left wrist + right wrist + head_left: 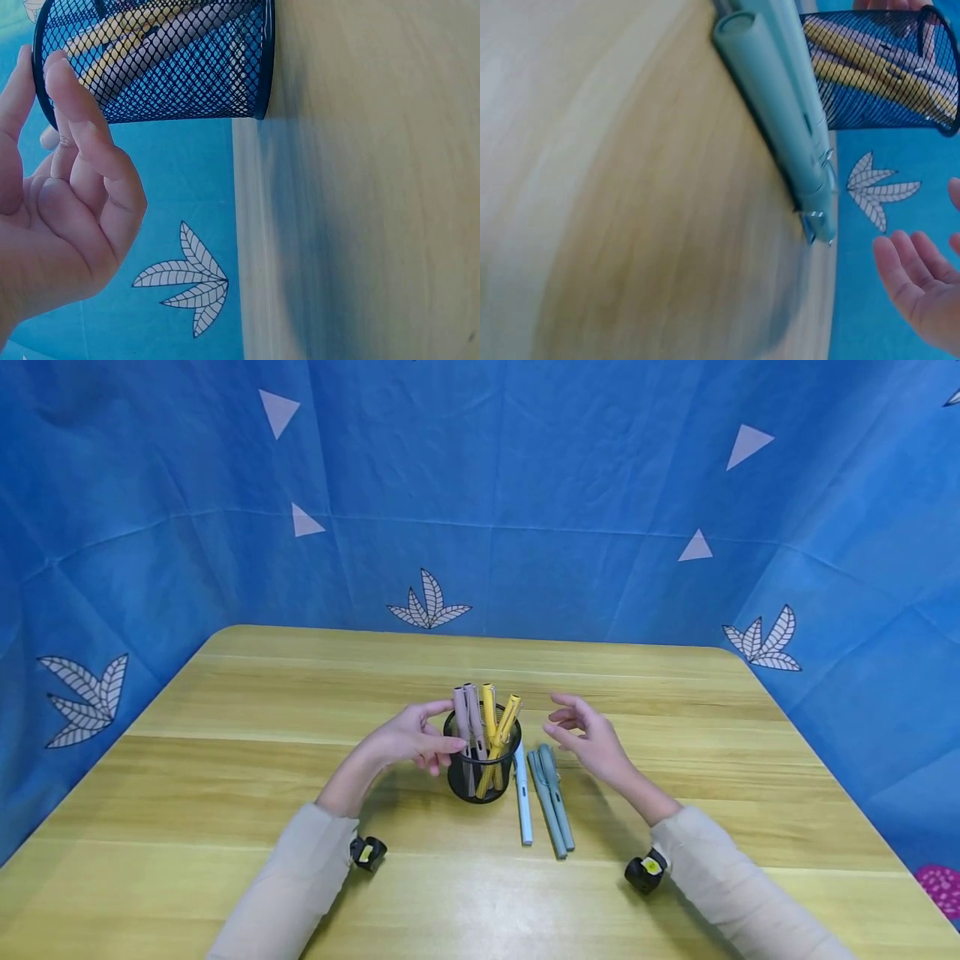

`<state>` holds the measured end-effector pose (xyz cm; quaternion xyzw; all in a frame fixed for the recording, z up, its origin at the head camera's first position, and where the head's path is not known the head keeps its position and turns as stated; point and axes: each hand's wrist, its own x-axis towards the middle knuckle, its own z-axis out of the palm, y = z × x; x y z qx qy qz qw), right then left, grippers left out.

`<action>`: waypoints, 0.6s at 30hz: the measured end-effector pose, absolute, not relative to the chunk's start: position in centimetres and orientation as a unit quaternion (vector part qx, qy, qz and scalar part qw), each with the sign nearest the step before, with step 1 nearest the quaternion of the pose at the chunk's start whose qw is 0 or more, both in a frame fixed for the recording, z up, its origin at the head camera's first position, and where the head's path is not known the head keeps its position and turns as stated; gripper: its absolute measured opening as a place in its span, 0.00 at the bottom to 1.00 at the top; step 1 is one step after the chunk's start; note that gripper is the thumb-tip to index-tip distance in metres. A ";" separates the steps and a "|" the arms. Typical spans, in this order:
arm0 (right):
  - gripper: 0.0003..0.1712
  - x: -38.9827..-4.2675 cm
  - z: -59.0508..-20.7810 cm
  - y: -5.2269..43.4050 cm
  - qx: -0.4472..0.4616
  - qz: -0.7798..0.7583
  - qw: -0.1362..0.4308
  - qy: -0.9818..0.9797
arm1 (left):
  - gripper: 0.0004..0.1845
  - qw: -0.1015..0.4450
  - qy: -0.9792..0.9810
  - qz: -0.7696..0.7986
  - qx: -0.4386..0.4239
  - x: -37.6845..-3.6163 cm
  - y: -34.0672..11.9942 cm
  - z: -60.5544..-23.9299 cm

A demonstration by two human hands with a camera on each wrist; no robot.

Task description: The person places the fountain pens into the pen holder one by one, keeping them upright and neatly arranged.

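A black mesh pen holder (480, 781) stands upright on the table. In it lean two pale purple pens (461, 714) and two yellow pens (509, 717). My left hand (417, 737) holds the pen holder's rim on its left side, thumb in front and index finger further back, close to the purple pens. Right of the holder, my right hand (592, 742) hovers with nothing in it, fingers loosely bent and thumb apart. Below it lie two grey-green pens (551, 802), side by side, also large in the right wrist view. A light blue pen (523, 797) lies between them and the holder.
The wooden table (225, 760) has rounded far corners. A blue curtain (480, 468) with white leaf and triangle prints hangs behind it and along its sides. Each wrist carries a small black camera (367, 853). A pink round patch (941, 889) shows past the right edge.
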<state>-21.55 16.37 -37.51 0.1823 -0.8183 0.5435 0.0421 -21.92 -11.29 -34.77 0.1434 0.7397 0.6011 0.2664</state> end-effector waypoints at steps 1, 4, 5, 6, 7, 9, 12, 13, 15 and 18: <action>0.25 -21.6 -37.6 16.5 0.181 0.543 0.040 -0.819 | 0.42 0.266 0.741 0.600 0.142 -21.9 -11.3 -34.7; 0.25 -21.7 -37.9 16.9 0.178 0.544 0.032 -0.820 | 0.42 0.267 0.745 0.597 0.136 -21.9 -11.2 -34.7; 0.25 -21.8 -37.9 17.0 0.177 0.544 0.027 -0.820 | 0.42 0.267 0.745 0.596 0.135 -21.9 -11.2 -34.7; 0.26 -21.8 -38.0 17.1 0.177 0.541 0.025 -0.821 | 0.42 0.266 0.746 0.596 0.135 -21.9 -11.2 -34.7; 0.26 -21.8 -38.1 17.2 0.175 0.540 0.021 -0.823 | 0.42 0.266 0.746 0.596 0.136 -21.9 -11.2 -34.7; 0.26 -21.8 -38.2 17.4 0.171 0.541 0.013 -0.823 | 0.42 0.266 0.744 0.597 0.137 -21.8 -11.2 -34.7; 0.27 -21.9 -38.4 17.7 0.161 0.540 -0.004 -0.826 | 0.42 0.265 0.743 0.599 0.139 -21.8 -11.3 -34.7; 0.27 -22.0 -38.5 17.8 0.155 0.542 -0.012 -0.826 | 0.42 0.265 0.743 0.599 0.138 -21.8 -11.3 -34.6; 0.28 -22.1 -38.6 18.0 0.145 0.544 -0.027 -0.826 | 0.42 0.265 0.743 0.599 0.139 -21.8 -11.3 -34.6; 0.30 -22.2 -38.8 18.2 0.132 0.547 -0.046 -0.825 | 0.43 0.266 0.743 0.598 0.138 -21.8 -11.2 -34.5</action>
